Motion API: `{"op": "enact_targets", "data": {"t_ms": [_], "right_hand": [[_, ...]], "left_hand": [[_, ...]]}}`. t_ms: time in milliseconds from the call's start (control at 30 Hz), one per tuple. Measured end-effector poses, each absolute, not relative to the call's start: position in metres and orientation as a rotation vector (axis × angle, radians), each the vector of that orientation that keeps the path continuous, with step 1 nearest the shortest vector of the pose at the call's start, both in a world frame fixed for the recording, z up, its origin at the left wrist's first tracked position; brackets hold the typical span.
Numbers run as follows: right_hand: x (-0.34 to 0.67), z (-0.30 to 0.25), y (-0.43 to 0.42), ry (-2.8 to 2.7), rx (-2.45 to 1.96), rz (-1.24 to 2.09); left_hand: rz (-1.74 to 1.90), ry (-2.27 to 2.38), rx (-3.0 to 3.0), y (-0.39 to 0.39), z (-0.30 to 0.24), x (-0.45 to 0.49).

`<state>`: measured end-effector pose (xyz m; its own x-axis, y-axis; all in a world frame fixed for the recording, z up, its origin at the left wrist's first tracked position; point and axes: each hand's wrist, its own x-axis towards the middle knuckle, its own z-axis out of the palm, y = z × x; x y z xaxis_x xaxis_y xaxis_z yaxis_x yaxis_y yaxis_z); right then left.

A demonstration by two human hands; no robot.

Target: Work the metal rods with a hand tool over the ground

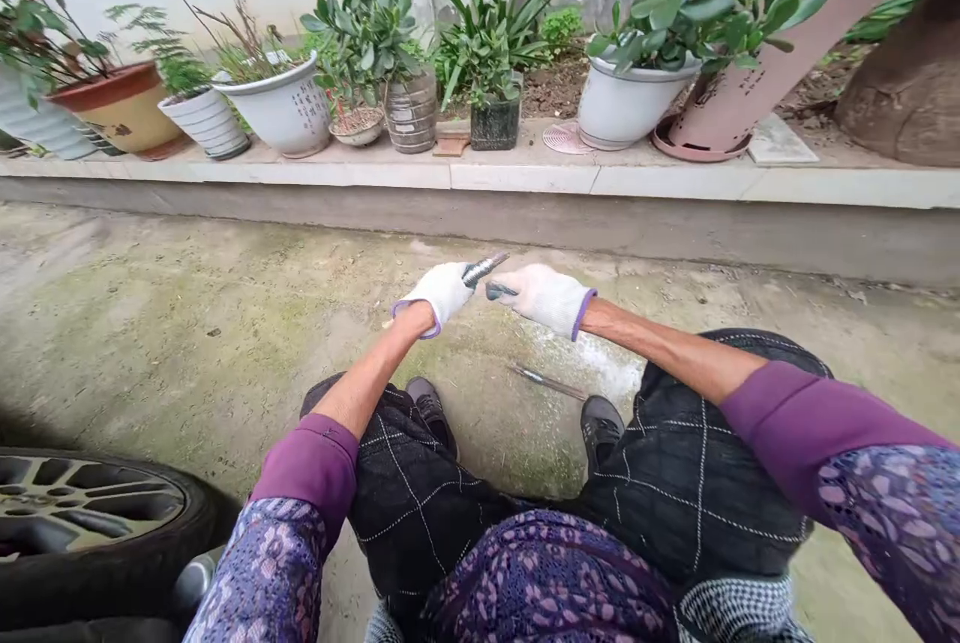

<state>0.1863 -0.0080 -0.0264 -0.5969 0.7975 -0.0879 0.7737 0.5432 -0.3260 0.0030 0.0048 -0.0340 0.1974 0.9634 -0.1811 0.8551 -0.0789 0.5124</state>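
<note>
My left hand (444, 293), in a white work glove with a purple cuff, is closed around a short silvery metal rod (486, 269). The rod slants up to the right out of the fist. Just right of it is my right hand (541, 297), gloved the same way, with its dark-coated fingers curled together. Anything inside those fingers is hidden from me. On the concrete below the hands lies a second metal rod (549, 382), silvery toward its left end and brownish toward the right, near my shoe.
A whitish patch (611, 363) of scattered bits marks the concrete by my right knee. A car wheel (97, 513) lies at the lower left. Ahead runs a low tiled ledge (420, 173) with several potted plants, among them a white pot (630, 103).
</note>
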Motion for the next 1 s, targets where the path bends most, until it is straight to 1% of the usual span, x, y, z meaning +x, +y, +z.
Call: {"op": "enact_targets", "data": {"t_ms": [67, 133, 167, 233, 333, 400, 533, 600, 667, 767, 867, 933, 1000], "right_hand": [[0.195, -0.016, -0.011, -2.727, -1.450, 0.406], [0.205, -0.007, -0.011, -2.743, -1.499, 0.337], [0.211, -0.004, -0.011, -2.739, -1.524, 0.320], [0.222, -0.001, -0.005, -2.687, -1.587, 0.321], [0.238, -0.004, 0.009, -2.556, -1.599, 0.373], [0.243, -0.012, 0.018, -2.510, -1.571, 0.435], [0.232, -0.029, 0.020, -2.531, -1.597, 0.559], [0.215, -0.036, 0.010, -2.604, -1.512, 0.600], [0.197, -0.040, -0.004, -2.747, -1.441, 0.579], [0.177, -0.041, -0.020, -2.967, -1.409, 0.467], [0.173, -0.039, -0.014, -2.990, -1.416, 0.451], [0.180, -0.040, 0.001, -2.877, -1.418, 0.488], [0.190, -0.045, 0.019, -2.755, -1.407, 0.575]], "left_hand": [[0.062, 1.781, 2.154, 0.010, -0.041, 0.009], [-0.227, 1.806, 2.391, 0.011, -0.046, 0.014], [-0.352, 1.769, 2.494, 0.009, -0.048, 0.016], [-0.479, 1.639, 2.633, 0.004, -0.049, 0.023], [-0.476, 1.498, 2.709, -0.005, -0.045, 0.031], [-0.389, 1.480, 2.680, -0.009, -0.038, 0.032], [-0.007, 1.494, 2.514, -0.007, -0.023, 0.018], [0.108, 1.541, 2.442, -0.001, -0.020, 0.005], [0.024, 1.664, 2.408, 0.004, -0.022, -0.007], [-0.336, 1.790, 2.424, 0.005, -0.031, -0.017], [-0.621, 1.619, 2.504, -0.005, -0.043, -0.014], [-0.657, 1.480, 2.558, -0.013, -0.047, -0.009], [-0.586, 1.429, 2.600, -0.018, -0.048, -0.003]]}}
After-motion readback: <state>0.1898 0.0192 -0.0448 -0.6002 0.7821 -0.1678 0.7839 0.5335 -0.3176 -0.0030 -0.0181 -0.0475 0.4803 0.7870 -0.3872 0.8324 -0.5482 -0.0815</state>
